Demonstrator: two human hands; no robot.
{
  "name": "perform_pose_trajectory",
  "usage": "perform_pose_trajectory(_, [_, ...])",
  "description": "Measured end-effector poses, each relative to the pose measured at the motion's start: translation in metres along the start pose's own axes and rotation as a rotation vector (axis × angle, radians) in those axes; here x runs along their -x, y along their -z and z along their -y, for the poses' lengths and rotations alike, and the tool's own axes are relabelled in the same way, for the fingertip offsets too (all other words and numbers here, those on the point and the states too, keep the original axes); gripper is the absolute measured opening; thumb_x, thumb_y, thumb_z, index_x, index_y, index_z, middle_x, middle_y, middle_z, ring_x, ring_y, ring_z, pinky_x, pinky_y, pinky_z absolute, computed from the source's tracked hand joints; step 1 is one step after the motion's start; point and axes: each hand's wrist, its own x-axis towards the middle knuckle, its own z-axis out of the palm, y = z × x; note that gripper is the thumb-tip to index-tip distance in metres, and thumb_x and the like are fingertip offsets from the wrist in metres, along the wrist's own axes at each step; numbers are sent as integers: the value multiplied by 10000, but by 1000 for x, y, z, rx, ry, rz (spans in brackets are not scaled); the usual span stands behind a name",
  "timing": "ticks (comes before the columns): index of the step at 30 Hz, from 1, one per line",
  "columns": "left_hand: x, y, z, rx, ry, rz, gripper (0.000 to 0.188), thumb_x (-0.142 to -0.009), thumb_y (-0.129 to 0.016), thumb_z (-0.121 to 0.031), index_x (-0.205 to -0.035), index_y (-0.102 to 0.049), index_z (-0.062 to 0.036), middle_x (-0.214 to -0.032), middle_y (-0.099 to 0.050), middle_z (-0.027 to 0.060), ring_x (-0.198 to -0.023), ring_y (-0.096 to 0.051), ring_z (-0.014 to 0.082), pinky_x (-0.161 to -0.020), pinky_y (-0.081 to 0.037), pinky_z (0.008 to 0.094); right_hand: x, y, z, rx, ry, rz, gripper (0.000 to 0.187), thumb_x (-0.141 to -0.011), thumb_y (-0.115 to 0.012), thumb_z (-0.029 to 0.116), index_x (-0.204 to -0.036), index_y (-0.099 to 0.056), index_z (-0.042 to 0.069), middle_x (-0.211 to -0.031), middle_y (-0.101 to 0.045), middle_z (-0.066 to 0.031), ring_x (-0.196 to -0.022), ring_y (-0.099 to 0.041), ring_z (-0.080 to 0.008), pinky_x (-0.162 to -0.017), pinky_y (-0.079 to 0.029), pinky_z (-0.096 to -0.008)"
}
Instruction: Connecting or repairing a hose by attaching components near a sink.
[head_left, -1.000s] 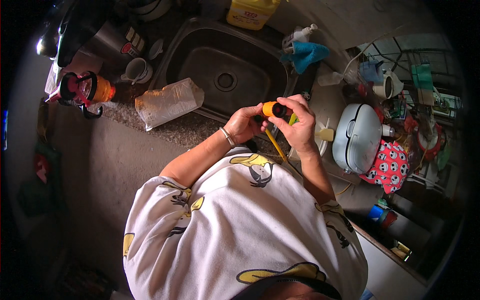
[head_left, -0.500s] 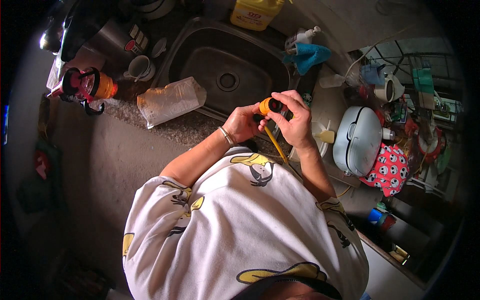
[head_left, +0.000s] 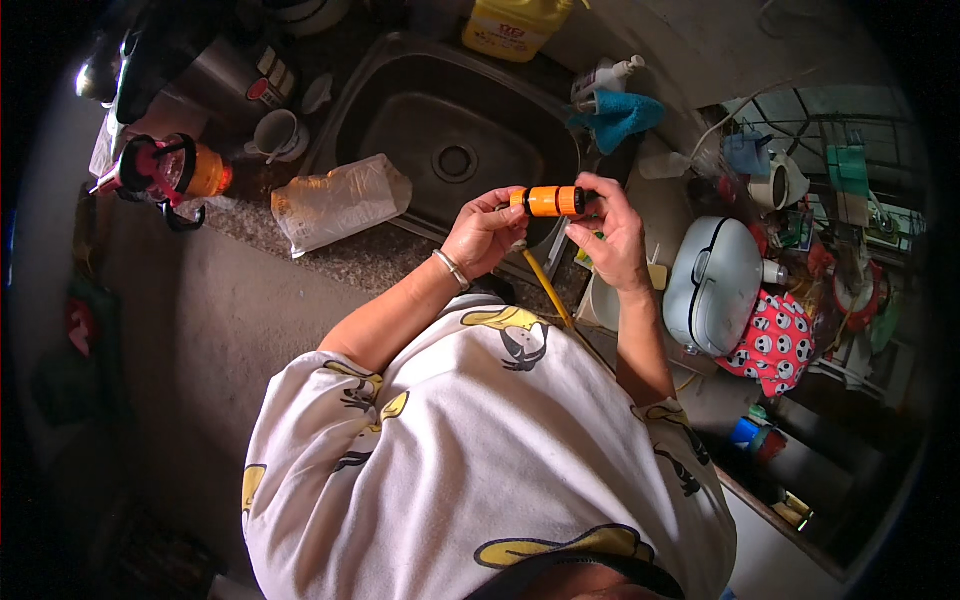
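Observation:
An orange hose connector (head_left: 546,202) with black rings and a black end lies crosswise between my hands, near the front rim of the sink (head_left: 425,232). Closed on its left end is my left hand (head_left: 482,235), thumb and fingers pinching it. My right hand (head_left: 613,235) grips the black right end with the fingers, the thumb standing a little apart below it. Just under my left fingers is the upper end of a thin yellow hose (head_left: 545,285), which runs down toward my shirt; whether those fingers also hold it I cannot tell.
A clear plastic bag (head_left: 342,207) lies on the counter left of the sink, near a white cup (head_left: 280,136) and an orange-and-pink appliance (head_left: 170,170). Behind stand a yellow jug (head_left: 512,28) and a blue cloth (head_left: 622,120). A pale blue case (head_left: 712,285) is at right.
The hose connector has turned from pointing its open end toward me to lying sideways, showing its full length. My right hand has shifted right to its far end.

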Motion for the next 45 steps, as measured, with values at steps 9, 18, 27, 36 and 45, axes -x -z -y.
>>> perform_pose_trajectory(9, [-2, -3, -2, -25, -7, -69, 276, -803, -585, -28, -1071, -520, -32, -842, -572, 36, -721, -558, 115, -678, -473, 258, -7, -4, -4, 157, 4, -22, 314, -807, -637, 247, -999, -566, 10, -722, -573, -33, -630, -528, -80, -553, -433, -199])
perform_pose_trajectory(18, [0, -5, -6, -30, -38, -84, 279, -791, -599, -24, -1061, -526, -30, -865, -574, 38, -725, -554, 114, -682, -467, 261, -10, -13, 2, 112, 18, -73, 255, -779, -668, 169, -947, -571, 5, -731, -580, -28, -636, -558, -105, -553, -440, -220])
perform_pose_trajectory(27, [-2, -1, -8, -69, -59, -51, 298, -804, -581, -22, -1094, -510, -21, -942, -577, 59, -754, -568, 123, -703, -483, 247, -9, -6, -7, 238, 47, 3, 389, -806, -639, 265, -1043, -510, -15, -777, -581, -51, -657, -536, -84, -583, -431, -208])
perform_pose_trajectory(36, [-3, 2, -7, -76, -77, -37, 299, -795, -593, -19, -1084, -514, -15, -956, -581, 68, -756, -569, 128, -702, -487, 258, -9, 0, -18, 202, -39, 74, 324, -823, -618, 208, -1039, -512, -9, -793, -560, -36, -670, -513, -65, -609, -431, -205])
perform_pose_trajectory(45, [-3, -3, -10, -133, -127, -56, 296, -780, -601, 6, -1065, -524, -20, -905, -583, 51, -714, -566, 120, -686, -482, 249, -15, -14, -15, 200, -167, 19, 260, -798, -629, 210, -962, -570, 17, -648, -539, -18, -550, -516, -73, -514, -425, -201])
